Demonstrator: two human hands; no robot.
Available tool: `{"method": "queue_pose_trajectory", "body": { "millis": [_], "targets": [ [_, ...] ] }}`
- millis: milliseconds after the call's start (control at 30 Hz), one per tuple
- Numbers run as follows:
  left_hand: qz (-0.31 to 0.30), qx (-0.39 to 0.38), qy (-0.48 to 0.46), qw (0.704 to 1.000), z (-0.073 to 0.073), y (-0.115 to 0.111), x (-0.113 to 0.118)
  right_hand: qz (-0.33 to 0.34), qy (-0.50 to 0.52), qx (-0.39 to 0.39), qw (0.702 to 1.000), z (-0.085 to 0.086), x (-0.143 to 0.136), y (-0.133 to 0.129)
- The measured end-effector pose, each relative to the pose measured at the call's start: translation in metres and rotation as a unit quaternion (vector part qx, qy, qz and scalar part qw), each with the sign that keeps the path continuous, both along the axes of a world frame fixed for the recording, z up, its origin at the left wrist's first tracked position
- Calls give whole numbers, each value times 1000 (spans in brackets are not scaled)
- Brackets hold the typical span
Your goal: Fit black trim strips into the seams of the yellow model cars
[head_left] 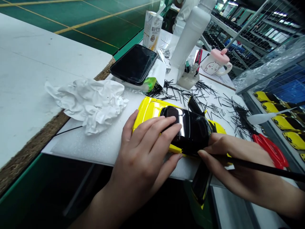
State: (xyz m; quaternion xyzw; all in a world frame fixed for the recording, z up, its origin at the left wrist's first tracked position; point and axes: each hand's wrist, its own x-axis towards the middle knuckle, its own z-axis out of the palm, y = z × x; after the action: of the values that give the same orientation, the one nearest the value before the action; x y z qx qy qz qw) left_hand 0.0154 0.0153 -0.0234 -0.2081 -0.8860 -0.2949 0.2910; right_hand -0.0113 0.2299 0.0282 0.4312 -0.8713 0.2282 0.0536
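Note:
A yellow model car (149,108) with a black roof and windows lies on a white foam sheet at the table's front edge. Both its doors stand open; the near door (202,184) juts out past the table edge. My left hand (145,156) grips the car's body from above, its fingers over the bodywork and roof. Beside the near door opening, my right hand (233,159) pinches a long thin black rod (264,167) between thumb and fingers. The rod's tip is hidden at the car, so I cannot tell what it touches.
Crumpled white paper (92,101) lies left, below a phone (134,63). Behind are a drink carton (152,30), a white bottle (190,35), a tool holder (188,78) and a lidded mug (216,62). Black strips (176,92) litter the table; red-handled pliers (270,149) lie right.

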Motion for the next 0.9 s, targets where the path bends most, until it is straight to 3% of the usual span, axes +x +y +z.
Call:
{"method": "queue_pose_trajectory", "body": {
  "millis": [267,500,900],
  "targets": [
    [3,1,7,1000,-1,1,2,-33,-70,-150,986,-3,4,5],
    [1,0,6,1000,-1,0,1,18,-59,-113,992,-5,4,7],
    [3,4,11,1000,-1,0,1,32,-20,-61,997,-3,3,5]
  ]
}}
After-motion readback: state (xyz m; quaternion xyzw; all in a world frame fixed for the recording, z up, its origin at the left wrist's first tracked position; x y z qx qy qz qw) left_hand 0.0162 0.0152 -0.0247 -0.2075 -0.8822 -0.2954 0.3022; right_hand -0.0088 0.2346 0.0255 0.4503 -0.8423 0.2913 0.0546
